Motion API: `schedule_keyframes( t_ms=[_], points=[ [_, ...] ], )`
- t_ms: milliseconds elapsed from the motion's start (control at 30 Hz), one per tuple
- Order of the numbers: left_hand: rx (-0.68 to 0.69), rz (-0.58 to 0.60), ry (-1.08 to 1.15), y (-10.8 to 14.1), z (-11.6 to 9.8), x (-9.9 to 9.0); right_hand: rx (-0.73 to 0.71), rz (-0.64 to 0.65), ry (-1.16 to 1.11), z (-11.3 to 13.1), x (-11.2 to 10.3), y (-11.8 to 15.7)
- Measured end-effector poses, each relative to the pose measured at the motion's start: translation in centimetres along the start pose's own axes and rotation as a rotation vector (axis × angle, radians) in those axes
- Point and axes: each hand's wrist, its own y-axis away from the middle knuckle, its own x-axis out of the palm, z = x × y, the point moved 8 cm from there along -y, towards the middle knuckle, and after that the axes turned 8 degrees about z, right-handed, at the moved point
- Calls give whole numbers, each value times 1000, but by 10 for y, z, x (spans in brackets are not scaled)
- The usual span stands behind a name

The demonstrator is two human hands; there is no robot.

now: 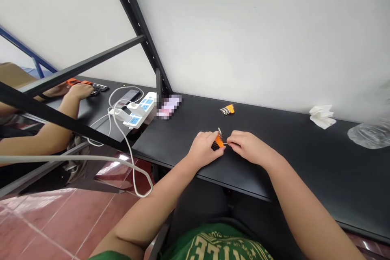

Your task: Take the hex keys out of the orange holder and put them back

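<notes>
Near the front edge of the black table point(170, 130), my left hand point(202, 149) is closed around an orange holder point(219, 141) with several thin metal hex keys in it. My right hand point(248, 146) pinches a thin metal rod point(225, 144), apparently a hex key, at the holder's right side. Whether its far end sits inside the holder is too small to tell. Farther back lies a second orange holder point(229, 109) with several metal hex keys fanned to its left; neither hand touches it.
A white power strip point(141, 109) with plugs and looping white cables stands at left, by a blurred-out phone point(169, 107). A black metal frame point(143, 32) rises there. Beyond it another person's hand point(79, 90) works with tools. Crumpled tissue point(322, 116) and clear plastic point(370, 133) lie right.
</notes>
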Motion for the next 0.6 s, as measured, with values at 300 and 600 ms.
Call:
schedule_keyframes(
  t_ms=[300, 600],
  points=[
    [-20, -36, 52, 0, 1, -5, 170, -252, -563, -18, 0, -13],
    [-177, -147, 193, 0, 11, -19, -23, -451, -170, 25, 8, -19]
  ],
)
